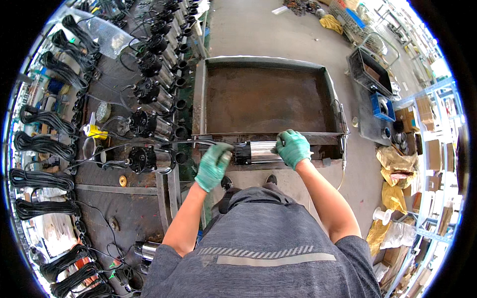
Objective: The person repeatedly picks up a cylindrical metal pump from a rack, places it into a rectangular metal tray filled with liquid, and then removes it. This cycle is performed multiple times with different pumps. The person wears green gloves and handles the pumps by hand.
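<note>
A pump (265, 152) with a shiny steel cylinder and a black head lies on its side along the near ledge of a metal tank (263, 59). My right hand (294, 149), in a green glove, is closed over the cylinder's right end. In a matching glove, my left hand (213, 166) is beside the black head, its fingers curled round a black cable (171, 142). That cable runs left across the bench; the glove hides where it meets the pump.
On the left bench (121, 203) stand several similar pumps (149, 94), with coiled black cables (47, 144) along its far left side. A yellow object (95, 131) lies among them. To the right are a black crate (370, 69), a blue bin (381, 107) and shelving (432, 232).
</note>
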Demonstrator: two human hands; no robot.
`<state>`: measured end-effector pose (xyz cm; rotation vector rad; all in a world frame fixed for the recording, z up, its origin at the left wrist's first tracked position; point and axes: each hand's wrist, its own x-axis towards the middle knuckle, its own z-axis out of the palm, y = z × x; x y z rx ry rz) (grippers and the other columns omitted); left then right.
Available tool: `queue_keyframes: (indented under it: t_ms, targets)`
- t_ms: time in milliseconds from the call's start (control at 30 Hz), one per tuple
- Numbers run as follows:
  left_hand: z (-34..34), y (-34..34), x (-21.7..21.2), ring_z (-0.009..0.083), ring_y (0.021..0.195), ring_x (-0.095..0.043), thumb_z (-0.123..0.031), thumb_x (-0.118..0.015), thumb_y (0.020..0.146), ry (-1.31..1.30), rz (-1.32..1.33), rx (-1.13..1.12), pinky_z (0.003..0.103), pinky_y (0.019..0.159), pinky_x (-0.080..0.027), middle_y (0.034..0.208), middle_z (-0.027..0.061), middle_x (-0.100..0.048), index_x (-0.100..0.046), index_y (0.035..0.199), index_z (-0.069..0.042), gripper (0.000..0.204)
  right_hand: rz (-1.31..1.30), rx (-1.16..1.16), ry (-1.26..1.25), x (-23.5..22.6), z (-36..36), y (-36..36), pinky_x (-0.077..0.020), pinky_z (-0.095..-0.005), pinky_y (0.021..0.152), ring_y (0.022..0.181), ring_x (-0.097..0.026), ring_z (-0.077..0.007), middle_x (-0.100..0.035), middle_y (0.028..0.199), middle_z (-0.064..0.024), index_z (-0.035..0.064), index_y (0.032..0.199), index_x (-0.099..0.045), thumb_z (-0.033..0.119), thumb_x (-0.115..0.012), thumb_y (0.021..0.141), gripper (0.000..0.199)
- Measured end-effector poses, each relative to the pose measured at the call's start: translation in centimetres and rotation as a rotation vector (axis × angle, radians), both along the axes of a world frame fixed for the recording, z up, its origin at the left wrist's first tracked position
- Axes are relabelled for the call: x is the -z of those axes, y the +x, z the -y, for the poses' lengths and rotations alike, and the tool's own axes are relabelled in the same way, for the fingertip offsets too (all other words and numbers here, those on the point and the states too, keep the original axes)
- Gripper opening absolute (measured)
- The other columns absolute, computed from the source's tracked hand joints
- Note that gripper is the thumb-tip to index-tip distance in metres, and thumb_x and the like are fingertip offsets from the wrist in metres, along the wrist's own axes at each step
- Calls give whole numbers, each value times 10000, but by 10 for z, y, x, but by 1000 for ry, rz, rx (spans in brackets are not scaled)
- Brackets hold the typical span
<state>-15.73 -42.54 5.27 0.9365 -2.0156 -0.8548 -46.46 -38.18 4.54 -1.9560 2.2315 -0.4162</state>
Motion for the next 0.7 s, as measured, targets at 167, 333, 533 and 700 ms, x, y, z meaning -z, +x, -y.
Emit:
queue_keyframes:
  t_ms: [167,333,533,700]
  targets:
    - [-18,-45,7,420,947,-695,-369,-651,969,165,581,43,513,813,-546,1090,212,-717,-505,1477,-191,557,439,101,-18,4,-1,-8,-530,-412,853,928,-673,-308,-716,1013,-141,91,1029,-719,280,-670,955,208]
    - [-10,-66,1,429,864,-715,-526,-729,881,308,972,84,523,756,-537,937,257,-727,-279,1627,-303,899,559,332,-261,10,-11,-90,-541,-405,850,914,-687,-337,-698,1040,-187,68,1120,-700,207,-667,979,201]
    - [-8,-85,3,428,956,-708,-475,-771,857,335,1003,85,522,823,-541,1046,255,-724,-259,1627,-355,932,733,200,874,61,-51,-155,-605,-471,713,827,-740,-286,-734,949,-136,57,1155,-680,549,-584,993,527]
    - [-4,-84,2,413,1048,-704,-493,-778,840,365,1051,70,516,894,-543,1160,222,-723,-292,1615,-353,926,1070,190,972,68,-45,-154,-606,-420,671,781,-726,-222,-710,912,-107,76,1163,-684,576,-635,964,540]
